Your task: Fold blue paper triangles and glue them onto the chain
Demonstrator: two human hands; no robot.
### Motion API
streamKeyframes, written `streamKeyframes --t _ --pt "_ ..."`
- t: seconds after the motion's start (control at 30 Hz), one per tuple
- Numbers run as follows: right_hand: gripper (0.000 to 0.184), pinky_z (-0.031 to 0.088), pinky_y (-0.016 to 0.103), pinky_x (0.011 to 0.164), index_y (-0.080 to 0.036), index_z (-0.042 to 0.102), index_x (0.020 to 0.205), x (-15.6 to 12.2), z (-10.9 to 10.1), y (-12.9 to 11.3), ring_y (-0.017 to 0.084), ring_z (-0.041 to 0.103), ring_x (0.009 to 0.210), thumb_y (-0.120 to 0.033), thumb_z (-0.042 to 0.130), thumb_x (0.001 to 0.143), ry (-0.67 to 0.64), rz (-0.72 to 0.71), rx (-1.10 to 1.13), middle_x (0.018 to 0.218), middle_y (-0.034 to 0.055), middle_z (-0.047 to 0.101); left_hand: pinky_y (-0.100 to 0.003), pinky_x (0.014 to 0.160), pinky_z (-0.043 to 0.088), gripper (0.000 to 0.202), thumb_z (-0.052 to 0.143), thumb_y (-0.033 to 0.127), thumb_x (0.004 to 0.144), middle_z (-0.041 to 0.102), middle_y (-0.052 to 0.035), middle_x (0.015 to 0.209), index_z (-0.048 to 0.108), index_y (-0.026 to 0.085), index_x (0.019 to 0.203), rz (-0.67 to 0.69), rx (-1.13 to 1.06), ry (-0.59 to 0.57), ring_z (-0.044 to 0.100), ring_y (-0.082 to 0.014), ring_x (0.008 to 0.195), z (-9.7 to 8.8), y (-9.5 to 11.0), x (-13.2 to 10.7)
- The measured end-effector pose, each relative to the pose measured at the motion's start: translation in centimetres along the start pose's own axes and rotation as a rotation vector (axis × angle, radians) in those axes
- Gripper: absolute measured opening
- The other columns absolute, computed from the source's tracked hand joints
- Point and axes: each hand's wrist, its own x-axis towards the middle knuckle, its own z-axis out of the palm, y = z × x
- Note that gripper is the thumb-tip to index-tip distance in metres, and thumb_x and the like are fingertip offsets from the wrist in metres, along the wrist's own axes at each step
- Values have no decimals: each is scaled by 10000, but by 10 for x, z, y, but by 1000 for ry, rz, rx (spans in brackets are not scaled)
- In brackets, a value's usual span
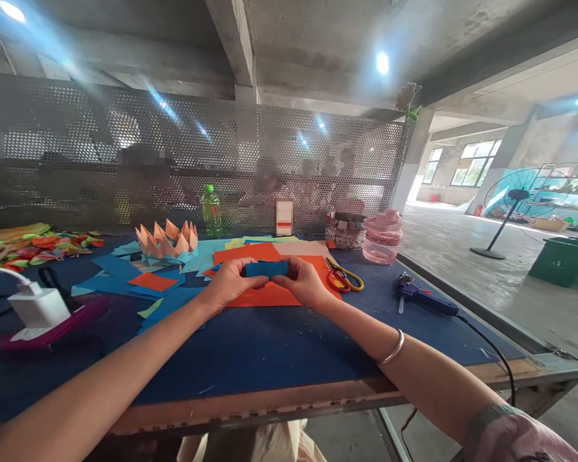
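Observation:
A small strip of blue paper (266,269) is stretched level between my two hands, over the orange sheets. My left hand (231,281) pinches its left end, thumb in front. At the other end my right hand (306,282) grips it the same way. Beneath lies orange paper (260,296), with more blue sheets (185,307) to the left and a small orange piece (153,281) on top of them. Scissors (349,277) with red and yellow handles rest just right of my right hand. Further back left stands a ring of folded orange paper points (166,242).
On the right lie a blue glue gun (426,298) and its cord. A pink jug (383,237), a woven basket (345,232) and a green bottle (212,212) stand at the back. Left are a white charger on a purple power strip (52,330) and colourful paper pieces (43,247).

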Motion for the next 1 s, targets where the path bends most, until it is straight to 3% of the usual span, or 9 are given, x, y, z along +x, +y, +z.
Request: streamKeyframes --t 0.37,0.67,0.93,1.0 --pt "277 448 256 635 -197 583 941 3 -11 2 142 567 692 -273 703 704 27 25 -103 725 -30 593 -285 616 462 446 865 387 469 625 42 565 571 178 731 -19 -14 40 581 -134 561 -6 -3 5" --pt "288 457 268 650 -191 572 952 7 -13 6 142 565 697 -283 704 713 27 22 -121 749 -21 602 -311 639 469 539 875 402 442 618 58 582 552 186 816 -16 -6 65 596 -150 579 -10 -1 6" --pt "274 446 270 659 -193 564 945 3 -13 2 141 547 689 -268 688 712 21 6 -123 726 -30 575 -291 658 459 507 842 442 510 643 34 656 607 174 871 -16 -34 -43 586 -141 622 -8 -1 3" --pt "266 439 267 654 -194 556 940 0 -10 -1 136 539 676 -268 679 716 5 -1 -114 721 -35 566 -288 648 456 442 829 458 539 647 20 653 637 168 812 -25 -31 -89 574 -140 616 -6 -2 1"
